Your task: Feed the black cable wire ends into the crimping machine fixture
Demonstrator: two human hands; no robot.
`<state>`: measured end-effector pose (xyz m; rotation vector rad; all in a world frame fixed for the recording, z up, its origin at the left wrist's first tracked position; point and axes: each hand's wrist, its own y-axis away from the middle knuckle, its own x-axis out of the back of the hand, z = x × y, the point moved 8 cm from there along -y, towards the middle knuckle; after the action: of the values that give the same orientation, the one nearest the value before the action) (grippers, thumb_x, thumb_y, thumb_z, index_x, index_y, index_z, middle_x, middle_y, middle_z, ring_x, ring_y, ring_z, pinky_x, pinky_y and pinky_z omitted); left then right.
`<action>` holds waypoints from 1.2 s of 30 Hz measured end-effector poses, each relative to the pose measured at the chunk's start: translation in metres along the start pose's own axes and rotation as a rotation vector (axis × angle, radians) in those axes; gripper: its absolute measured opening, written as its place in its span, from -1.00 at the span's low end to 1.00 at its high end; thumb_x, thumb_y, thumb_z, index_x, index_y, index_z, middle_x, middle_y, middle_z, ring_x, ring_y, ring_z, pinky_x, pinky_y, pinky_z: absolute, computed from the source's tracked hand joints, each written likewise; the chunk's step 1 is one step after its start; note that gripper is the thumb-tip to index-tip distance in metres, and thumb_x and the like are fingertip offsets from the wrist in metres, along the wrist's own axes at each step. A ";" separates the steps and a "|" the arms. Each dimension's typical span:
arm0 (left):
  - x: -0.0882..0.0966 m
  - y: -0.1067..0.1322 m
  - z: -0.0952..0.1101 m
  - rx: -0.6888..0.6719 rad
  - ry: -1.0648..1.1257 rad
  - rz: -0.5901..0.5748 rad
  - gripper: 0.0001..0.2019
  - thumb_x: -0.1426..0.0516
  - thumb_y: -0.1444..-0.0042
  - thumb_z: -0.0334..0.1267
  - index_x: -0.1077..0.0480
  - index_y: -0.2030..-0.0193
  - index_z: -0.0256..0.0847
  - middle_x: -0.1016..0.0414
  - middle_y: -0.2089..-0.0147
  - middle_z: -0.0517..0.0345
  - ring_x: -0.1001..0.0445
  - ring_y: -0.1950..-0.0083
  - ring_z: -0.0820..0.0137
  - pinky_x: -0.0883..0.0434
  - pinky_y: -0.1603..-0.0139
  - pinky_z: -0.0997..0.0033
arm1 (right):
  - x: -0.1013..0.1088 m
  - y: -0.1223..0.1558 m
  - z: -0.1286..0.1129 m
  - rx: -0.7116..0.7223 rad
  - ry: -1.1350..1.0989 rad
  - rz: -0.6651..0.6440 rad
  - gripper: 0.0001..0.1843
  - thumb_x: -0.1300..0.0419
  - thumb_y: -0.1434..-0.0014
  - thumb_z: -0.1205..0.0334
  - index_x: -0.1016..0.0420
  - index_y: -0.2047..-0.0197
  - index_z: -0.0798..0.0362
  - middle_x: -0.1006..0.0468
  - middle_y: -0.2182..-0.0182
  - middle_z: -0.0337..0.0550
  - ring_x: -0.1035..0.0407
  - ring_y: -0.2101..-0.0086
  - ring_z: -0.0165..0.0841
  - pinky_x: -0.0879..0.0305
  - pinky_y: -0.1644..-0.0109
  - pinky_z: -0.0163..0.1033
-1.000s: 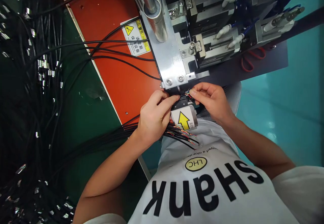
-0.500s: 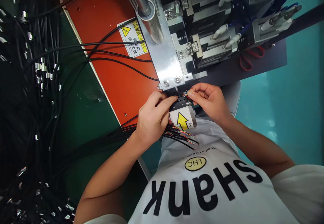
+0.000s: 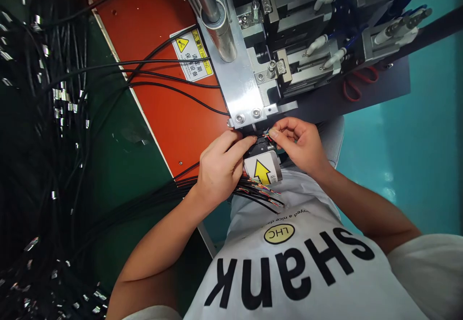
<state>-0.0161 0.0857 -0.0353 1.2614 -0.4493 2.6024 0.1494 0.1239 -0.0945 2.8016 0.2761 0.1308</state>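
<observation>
At the front end of the machine (image 3: 242, 88), my left hand (image 3: 222, 163) is closed on a black cable, most of which its fingers hide. From the cable's end fan thin coloured wires (image 3: 266, 135), pinched between the thumb and forefinger of my right hand (image 3: 298, 144). Both hands are beside a small dark metal block (image 3: 258, 147) under the machine's plate. Below it is a white label with a yellow arrow (image 3: 262, 168). A bundle of black cables (image 3: 253, 199) with stripped, coloured wire ends lies under my left wrist, reaching over my lap.
An orange-red machine base (image 3: 159, 112) carries a warning label (image 3: 191, 54), with several black cables crossing it. Many black cables with shiny connectors (image 3: 65, 103) lie on the green table (image 3: 119, 151) at left. Red-handled scissors (image 3: 356, 83) rest on the dark plate at right.
The view has shifted slightly, so the machine appears a little farther right. Both hands keep nearly the same place and hold on the cable and its wires.
</observation>
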 end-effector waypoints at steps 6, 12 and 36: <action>-0.002 -0.001 0.000 -0.002 -0.009 -0.029 -0.67 0.04 -0.33 -0.39 -0.47 -0.07 -0.12 -0.51 0.10 0.01 -0.50 -0.01 0.30 -0.46 0.10 0.36 | -0.002 0.000 0.001 -0.001 -0.006 -0.022 -0.81 -0.31 -0.18 0.12 -0.47 0.35 0.05 -0.47 0.46 -0.26 -0.32 0.49 -0.46 -0.29 0.40 -0.29; -0.004 -0.001 -0.001 -0.014 -0.005 -0.028 -0.67 0.05 -0.34 -0.36 -0.48 -0.08 -0.12 -0.51 0.07 -0.01 -0.50 0.01 0.31 -0.46 0.08 0.35 | -0.002 0.000 0.002 -0.006 0.026 -0.017 -0.80 -0.29 -0.20 0.10 -0.44 0.34 0.03 -0.44 0.47 -0.26 -0.31 0.51 -0.45 -0.27 0.44 -0.29; -0.005 -0.002 0.004 -0.057 -0.027 -0.025 -0.69 0.04 -0.33 -0.39 -0.45 -0.06 -0.21 -0.50 0.11 -0.02 -0.48 0.08 0.31 -0.45 0.15 0.35 | 0.000 -0.003 0.007 -0.107 -0.056 -0.081 -0.73 -0.33 -0.17 0.05 -0.49 0.32 0.09 -0.47 0.45 -0.26 -0.33 0.54 -0.51 -0.30 0.45 -0.35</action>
<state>-0.0101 0.0860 -0.0365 1.2763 -0.5047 2.5364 0.1496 0.1244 -0.1019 2.6784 0.3571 0.0463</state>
